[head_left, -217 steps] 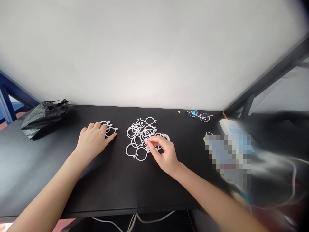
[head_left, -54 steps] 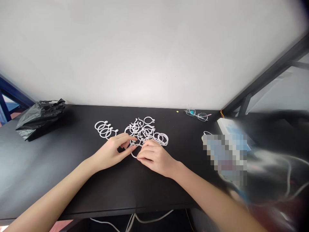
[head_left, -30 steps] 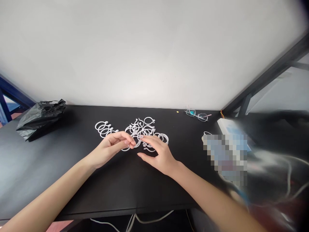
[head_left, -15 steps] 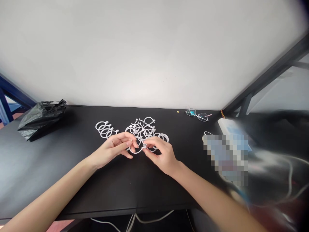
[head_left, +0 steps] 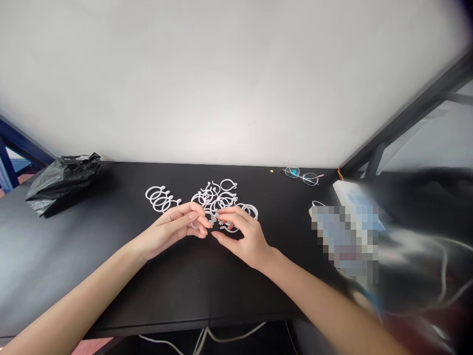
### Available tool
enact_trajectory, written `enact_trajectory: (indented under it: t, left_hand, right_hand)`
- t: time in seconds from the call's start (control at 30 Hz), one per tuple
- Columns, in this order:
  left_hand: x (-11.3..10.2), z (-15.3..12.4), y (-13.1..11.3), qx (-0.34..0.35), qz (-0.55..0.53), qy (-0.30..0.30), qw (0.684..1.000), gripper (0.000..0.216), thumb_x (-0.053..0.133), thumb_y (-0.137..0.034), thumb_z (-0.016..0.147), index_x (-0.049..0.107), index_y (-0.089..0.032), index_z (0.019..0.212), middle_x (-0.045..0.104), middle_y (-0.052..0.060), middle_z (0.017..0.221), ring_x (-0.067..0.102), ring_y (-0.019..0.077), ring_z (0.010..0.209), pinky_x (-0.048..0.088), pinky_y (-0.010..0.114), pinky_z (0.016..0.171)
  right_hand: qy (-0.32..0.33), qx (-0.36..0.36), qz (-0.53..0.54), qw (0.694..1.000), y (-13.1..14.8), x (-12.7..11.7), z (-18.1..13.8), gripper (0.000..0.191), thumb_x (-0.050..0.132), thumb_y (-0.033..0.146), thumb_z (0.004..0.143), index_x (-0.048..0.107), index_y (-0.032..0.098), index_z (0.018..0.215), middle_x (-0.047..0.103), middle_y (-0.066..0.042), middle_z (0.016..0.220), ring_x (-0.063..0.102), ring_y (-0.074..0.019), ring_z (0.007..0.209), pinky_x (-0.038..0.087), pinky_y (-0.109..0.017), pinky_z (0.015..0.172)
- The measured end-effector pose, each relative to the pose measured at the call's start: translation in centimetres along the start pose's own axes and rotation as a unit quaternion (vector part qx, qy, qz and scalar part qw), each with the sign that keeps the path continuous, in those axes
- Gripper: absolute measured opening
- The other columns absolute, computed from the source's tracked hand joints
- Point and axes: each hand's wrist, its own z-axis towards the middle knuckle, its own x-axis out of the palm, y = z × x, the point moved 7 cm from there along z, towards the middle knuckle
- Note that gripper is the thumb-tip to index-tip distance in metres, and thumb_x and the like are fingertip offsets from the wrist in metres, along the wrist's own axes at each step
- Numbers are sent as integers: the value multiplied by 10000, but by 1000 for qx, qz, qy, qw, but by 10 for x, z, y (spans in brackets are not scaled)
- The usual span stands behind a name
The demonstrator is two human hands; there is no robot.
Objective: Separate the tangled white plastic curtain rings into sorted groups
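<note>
Near the middle of the desk, my left hand (head_left: pixel 173 227) has its fingers curled with the thumb pressed in. It holds a white plastic ring (head_left: pixel 211 221), mostly hidden behind the fingers. My right hand (head_left: pixel 244 234) faces it, thumb and fingers apart, its fingertips close to that ring. Behind both hands lies a loose pile of white plastic rings (head_left: pixel 228 185) with small rounded ends, some overlapping. To the left, several similar rings (head_left: pixel 152 190) lie in an overlapping row, just beyond my left hand.
A crumpled black plastic bag (head_left: pixel 62 185) sits at the desk's left. Eyeglasses (head_left: pixel 309 178) lie near the wall at the back right. A white box (head_left: pixel 343 190) and a blurred-out item stand at the right. Cables (head_left: pixel 236 339) hang below the front edge of the black desk (head_left: pixel 221 291).
My right hand has let go of the ring end it pinched, and its thumb and fingers have parted. The ring between my hands has turned and is now more hidden by my left fingers.
</note>
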Motion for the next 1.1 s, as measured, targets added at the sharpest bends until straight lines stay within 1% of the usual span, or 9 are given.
enact_trajectory:
  t: [0.13, 0.2, 0.3, 0.5, 0.63, 0.77, 0.9, 1.0, 1.1]
  left_hand:
    - [0, 0, 5, -27, -63, 18, 998, 110, 612, -256, 936, 671, -164, 940, 744, 68, 918, 705, 160, 834, 581, 309, 842]
    - [1, 0, 7, -35, -94, 33, 994, 100, 616, -241, 933, 670, -157, 938, 744, 64, 887, 712, 162, 845, 579, 317, 865]
    - [6, 0, 10, -50, -129, 62, 988, 83, 622, -219, 929, 672, -152, 928, 743, 49, 843, 718, 151, 830, 575, 318, 886]
    - [12, 1, 12, -49, -134, 75, 987, 97, 598, -202, 942, 683, -157, 931, 731, 47, 836, 702, 160, 904, 561, 321, 915]
    - [7, 2, 9, -26, -86, 48, 995, 132, 613, -246, 938, 695, -174, 1013, 713, 38, 832, 675, 158, 897, 553, 304, 896]
    - [1, 2, 7, -18, -42, 9, 999, 197, 649, -294, 918, 685, -203, 1088, 677, 13, 785, 653, 122, 796, 544, 247, 830]
    - [0, 2, 6, -10, -3, -22, 1000, 233, 651, -334, 912, 654, -243, 1127, 662, 4, 808, 650, 129, 798, 552, 251, 777]
    - [0, 2, 3, 12, 73, -42, 996, 233, 617, -348, 931, 652, -229, 1128, 667, 24, 867, 647, 144, 844, 553, 259, 777]
    - [3, 2, 1, 42, 157, -31, 986, 293, 621, -360, 920, 648, -210, 1171, 655, 40, 901, 626, 153, 847, 557, 275, 763]
  right_hand:
    - [17, 7, 3, 1000, -2, 5, -2, 267, 679, 199, 855, 624, 221, 1116, 715, -71, 1012, 695, -181, 848, 598, -277, 638]
    - [20, 7, 4, 1000, -3, 7, -3, 253, 679, 198, 858, 623, 217, 1104, 720, -52, 942, 689, -162, 768, 590, -269, 625]
    - [18, 1, 10, 1000, -2, 9, -4, 204, 682, 206, 861, 627, 200, 1058, 717, -48, 900, 680, -151, 730, 587, -257, 612]
    - [7, -4, 6, 1000, -2, 8, -3, 88, 682, 179, 860, 637, 182, 936, 701, -38, 810, 658, -144, 698, 583, -238, 594]
    - [-16, -16, 2, 1000, 2, 4, -2, 82, 659, 158, 874, 643, 182, 951, 699, -37, 808, 652, -135, 692, 587, -232, 602]
    - [-37, -14, -10, 999, 4, -4, 0, 79, 630, 178, 900, 648, 195, 975, 699, -24, 801, 653, -124, 666, 589, -230, 603]
    - [-41, -19, -2, 999, 6, -7, 2, 26, 626, 202, 912, 652, 194, 911, 700, -22, 767, 648, -126, 643, 572, -236, 586]
    - [-42, -19, 0, 999, 6, -8, 2, 62, 617, 209, 921, 643, 196, 865, 682, -14, 718, 626, -121, 609, 547, -237, 565]
    - [-49, -20, 0, 999, 6, -9, 2, 59, 624, 190, 915, 645, 188, 859, 672, -13, 698, 616, -120, 601, 526, -233, 552]
